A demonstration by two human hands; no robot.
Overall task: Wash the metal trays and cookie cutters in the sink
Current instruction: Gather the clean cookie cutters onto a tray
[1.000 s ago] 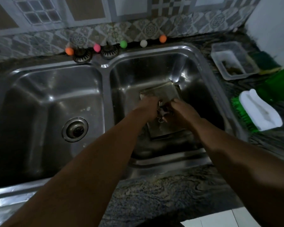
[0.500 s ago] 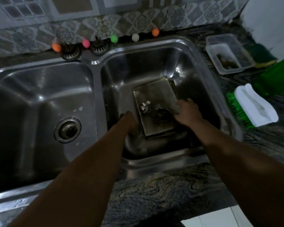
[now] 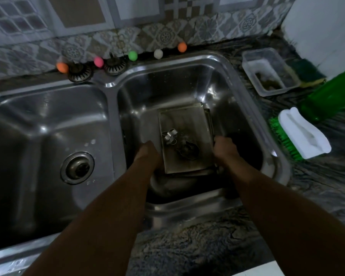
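Observation:
Stacked rectangular metal trays [image 3: 184,120] lie in the right basin [image 3: 167,86] of a double steel sink. On the top tray rest a shiny flower-shaped cookie cutter [image 3: 170,136] and a darker rounded cookie cutter [image 3: 187,152]. My left hand [image 3: 147,154] grips the stack at its left edge, near the front corner. My right hand [image 3: 224,148] grips the right edge opposite. The fingertips of both hands are hidden below the tray rims.
The left basin [image 3: 38,120] holds only a drain [image 3: 77,167]. On the counter to the right are a white and green scrub brush [image 3: 303,134], a green bottle [image 3: 331,94], a clear plastic tub [image 3: 267,70] and a sponge [image 3: 307,72]. Small coloured balls [image 3: 132,55] line the back rim.
Both hands left the cookie cutters at the tray's middle and moved apart. The left swung out to the left edge, the right to the right edge. The cutters now lie loose on the tray.

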